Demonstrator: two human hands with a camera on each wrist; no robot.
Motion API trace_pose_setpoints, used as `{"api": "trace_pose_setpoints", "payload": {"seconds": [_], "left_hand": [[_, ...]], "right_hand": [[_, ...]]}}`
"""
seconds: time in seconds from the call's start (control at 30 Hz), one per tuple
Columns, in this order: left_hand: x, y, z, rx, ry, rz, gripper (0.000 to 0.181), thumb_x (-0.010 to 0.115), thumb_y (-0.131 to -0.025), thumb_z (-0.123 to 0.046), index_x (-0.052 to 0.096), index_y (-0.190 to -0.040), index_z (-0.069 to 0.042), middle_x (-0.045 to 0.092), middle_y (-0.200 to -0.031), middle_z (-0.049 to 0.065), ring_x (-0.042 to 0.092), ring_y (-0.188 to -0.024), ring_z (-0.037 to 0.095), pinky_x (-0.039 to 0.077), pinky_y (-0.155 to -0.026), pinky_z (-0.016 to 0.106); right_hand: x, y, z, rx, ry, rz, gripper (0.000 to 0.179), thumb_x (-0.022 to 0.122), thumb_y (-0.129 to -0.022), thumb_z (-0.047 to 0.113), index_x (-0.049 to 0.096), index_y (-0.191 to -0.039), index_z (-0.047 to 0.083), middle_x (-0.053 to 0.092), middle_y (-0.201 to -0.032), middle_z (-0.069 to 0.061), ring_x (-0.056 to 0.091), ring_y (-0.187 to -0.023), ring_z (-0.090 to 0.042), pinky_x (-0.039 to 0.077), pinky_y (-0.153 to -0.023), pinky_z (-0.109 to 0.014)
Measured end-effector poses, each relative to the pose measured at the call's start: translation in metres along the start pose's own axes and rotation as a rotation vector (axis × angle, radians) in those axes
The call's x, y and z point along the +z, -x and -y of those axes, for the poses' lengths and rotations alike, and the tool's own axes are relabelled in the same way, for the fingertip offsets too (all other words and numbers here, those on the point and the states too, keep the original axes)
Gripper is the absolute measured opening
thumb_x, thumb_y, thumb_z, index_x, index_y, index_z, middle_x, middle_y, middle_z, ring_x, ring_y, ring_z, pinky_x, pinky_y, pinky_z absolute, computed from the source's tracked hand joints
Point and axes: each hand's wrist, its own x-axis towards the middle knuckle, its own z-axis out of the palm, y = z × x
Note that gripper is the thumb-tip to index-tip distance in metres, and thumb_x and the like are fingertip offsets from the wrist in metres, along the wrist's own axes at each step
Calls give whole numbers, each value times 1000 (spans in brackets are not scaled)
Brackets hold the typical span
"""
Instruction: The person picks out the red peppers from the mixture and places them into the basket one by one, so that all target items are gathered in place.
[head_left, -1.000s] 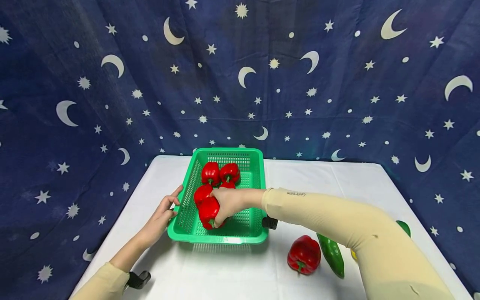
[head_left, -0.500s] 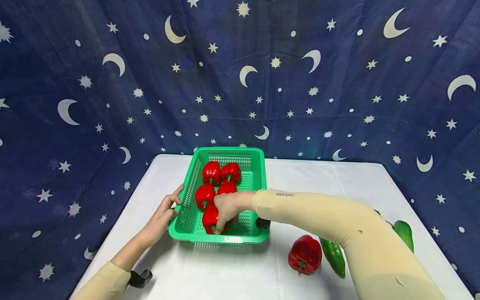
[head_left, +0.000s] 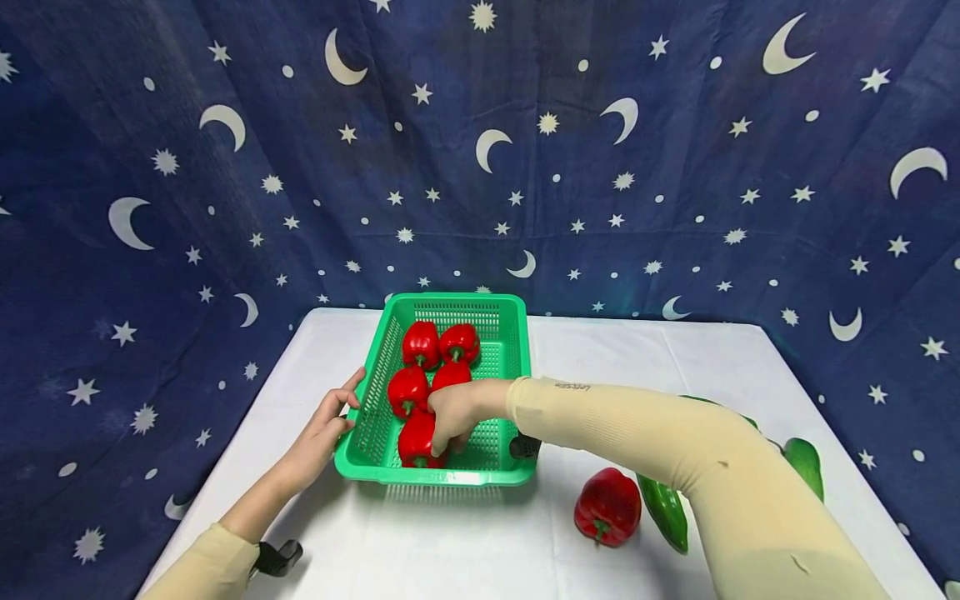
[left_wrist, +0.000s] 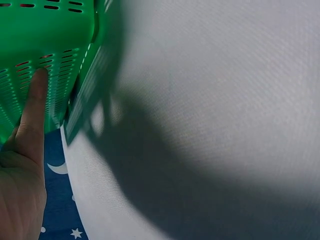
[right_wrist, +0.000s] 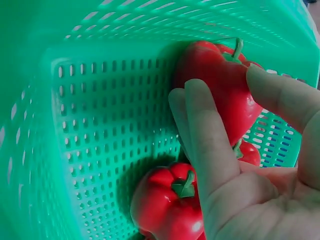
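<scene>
In the head view a green plastic basket (head_left: 435, 477) stands on the table with several red bell peppers inside, including a back-left pepper (head_left: 421, 344). My left hand (head_left: 321, 437) touches the basket's left side from outside; in the left wrist view one straight finger (left_wrist: 36, 102) meets the perforated wall. My right hand (head_left: 453, 415) is inside the basket at the pepper nearest its front edge (head_left: 417, 437). In the right wrist view its fingers lie nearly straight along one side of that red pepper (right_wrist: 212, 75), the thumb on the other side. Other fingers are partly hidden.
On the white table (head_left: 420, 550), right of the basket, lie a loose red bell pepper (head_left: 608, 507) and a long green pepper (head_left: 663, 510). Another green vegetable (head_left: 804, 465) shows beyond the right sleeve. A dark blue star-patterned cloth (head_left: 480, 167) hangs behind.
One second ago my right hand gripped the front pepper beside its left neighbour; the pepper has moved toward the basket's front and the fingers have loosened. My left hand has stayed at the basket.
</scene>
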Motion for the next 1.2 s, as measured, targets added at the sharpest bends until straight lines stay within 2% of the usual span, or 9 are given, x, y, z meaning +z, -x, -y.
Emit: {"api": "trace_pose_setpoints", "payload": {"seconds": [0.1,0.33,0.4,0.6,0.63,0.7,0.87,1.0,1.2], "left_hand": [[0,-1,0,-4,2,3,24,33,-91,10,37,-113,2,12,-170,15,4,-153,43,29,-103,16],[1,-2,-1,-7,3,0,23,33,-91,10,37,-112,2,12,-170,16,4,-153,43,30,-102,16],[1,-2,-1,-8,5,-1,23,33,-91,10,37,-112,2,12,-170,16,4,-153,43,30,-102,16],[0,-2,-1,11,-3,-5,22,33,-91,11,38,-111,3,12,-169,19,3,-152,45,27,-103,16],[0,-2,-1,19,-6,-6,22,33,-91,11,38,-111,3,12,-169,20,2,-152,46,26,-103,15],[0,-2,-1,32,-9,-8,21,33,-91,11,38,-111,4,12,-168,22,2,-151,48,25,-104,15],[-1,-1,0,33,-6,-6,21,33,-92,11,38,-111,3,12,-168,22,2,-151,47,24,-104,15],[-1,-1,1,17,-3,-1,21,33,-92,11,37,-111,3,12,-169,19,2,-152,45,26,-104,15],[-1,0,2,-3,-7,-3,21,33,-92,10,37,-112,2,12,-169,18,3,-152,44,27,-102,15]], "right_hand": [[1,-4,-1,0,8,-23,50,78,-87,5,51,-126,-9,60,-98,-9,74,-86,-33,58,-77,-34],[3,-9,-2,-11,-170,6,73,72,-87,-4,34,-149,-12,60,-114,-14,71,-86,-30,58,-81,-38],[2,-8,-2,-10,-172,16,75,71,-89,-3,32,-152,-11,63,-113,-16,70,-86,-29,57,-83,-38],[-7,2,-6,-31,-113,7,71,71,-92,5,36,-153,-6,68,-110,-21,69,-92,-30,56,-87,-40],[-10,5,-7,-39,-121,4,70,71,-92,5,37,-152,-6,66,-117,-20,69,-95,-29,56,-87,-41],[-15,9,-9,-55,-130,9,66,68,-94,5,38,-152,-6,64,-109,-19,66,-89,-26,55,-89,-42],[-27,21,-17,-107,-128,-19,57,69,-96,11,47,-146,-4,62,-110,-10,65,-91,-21,55,-90,-41],[-33,33,-23,-160,-119,-80,48,69,-97,15,55,-141,-1,61,-133,-11,65,-109,-21,55,-89,-39],[-43,54,-34,-172,-82,-167,43,68,-98,22,60,-138,7,62,-135,-7,71,-94,-18,54,-90,-38]]}}
